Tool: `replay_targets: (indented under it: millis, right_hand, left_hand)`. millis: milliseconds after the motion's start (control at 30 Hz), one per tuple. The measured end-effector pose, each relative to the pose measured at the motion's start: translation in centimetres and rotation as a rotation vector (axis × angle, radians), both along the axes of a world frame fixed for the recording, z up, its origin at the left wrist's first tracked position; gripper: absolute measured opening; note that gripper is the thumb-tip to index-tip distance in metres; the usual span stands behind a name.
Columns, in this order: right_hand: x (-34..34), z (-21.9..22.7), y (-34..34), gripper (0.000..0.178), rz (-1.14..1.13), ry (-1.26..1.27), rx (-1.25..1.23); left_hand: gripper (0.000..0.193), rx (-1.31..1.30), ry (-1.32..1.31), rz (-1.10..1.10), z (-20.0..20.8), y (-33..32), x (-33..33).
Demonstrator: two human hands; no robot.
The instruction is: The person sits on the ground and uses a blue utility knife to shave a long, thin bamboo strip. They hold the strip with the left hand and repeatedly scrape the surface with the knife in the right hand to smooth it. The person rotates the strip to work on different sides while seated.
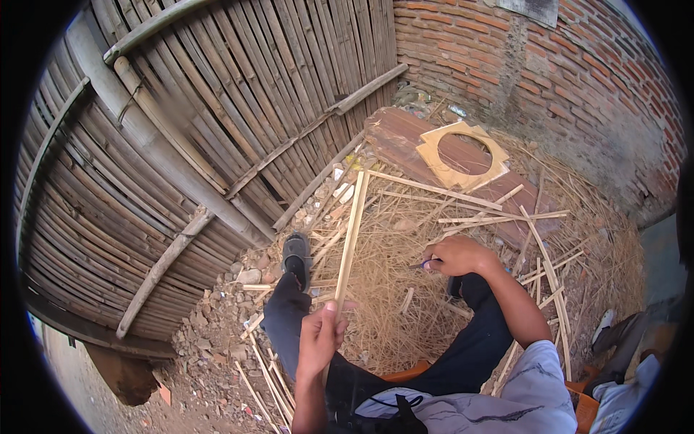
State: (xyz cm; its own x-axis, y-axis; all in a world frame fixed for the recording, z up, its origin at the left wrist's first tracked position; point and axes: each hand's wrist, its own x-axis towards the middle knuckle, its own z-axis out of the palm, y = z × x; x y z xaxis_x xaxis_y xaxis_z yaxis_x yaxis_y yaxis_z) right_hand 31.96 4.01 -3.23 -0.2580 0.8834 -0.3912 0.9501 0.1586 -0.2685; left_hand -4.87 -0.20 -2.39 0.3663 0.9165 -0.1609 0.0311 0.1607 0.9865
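Observation:
My left hand (322,336) is closed around the lower part of a long, pale bamboo strip (351,242), which stands tilted upward in front of me. My right hand (459,254), above my right knee, grips a small knife (426,264) with a bluish handle. The knife's short dark blade points left and is apart from the strip. Below and between my hands, a heap of thin bamboo shavings (390,289) covers the ground between my legs.
A brown board (394,137) lies ahead, bearing a wooden piece with a round hole (432,155). Loose bamboo strips (546,271) are scattered right and left. A bamboo fence (238,101) stands left, a brick wall (477,54) behind. Another person's leg (618,340) shows at right.

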Motion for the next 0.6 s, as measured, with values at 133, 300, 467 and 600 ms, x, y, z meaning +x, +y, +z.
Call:
replay_targets:
  millis: [133, 300, 467, 600]
  right_hand:
    - [-2.0, 2.8, -0.5, 0.041, -0.196, 0.370, 0.302]
    - [-5.3, 5.6, -1.4, 0.036, -0.293, 0.643, 0.756]
    - [-8.7, 4.7, -3.0, 0.033, -0.056, 0.639, 0.910]
    - [-9.6, 4.1, -3.5, 0.031, 0.072, 0.559, 0.983]
  left_hand:
    - [0.056, -0.040, -0.042, -0.005, 0.6, 0.0, 0.1]
    - [0.055, -0.047, -0.081, -0.037, 1.0, 0.2, 0.8]
    - [0.048, -0.023, -0.116, -0.042, 1.0, 0.3, 1.9]
    - [0.042, 0.035, -0.072, -0.024, 1.5, -0.1, 2.6]
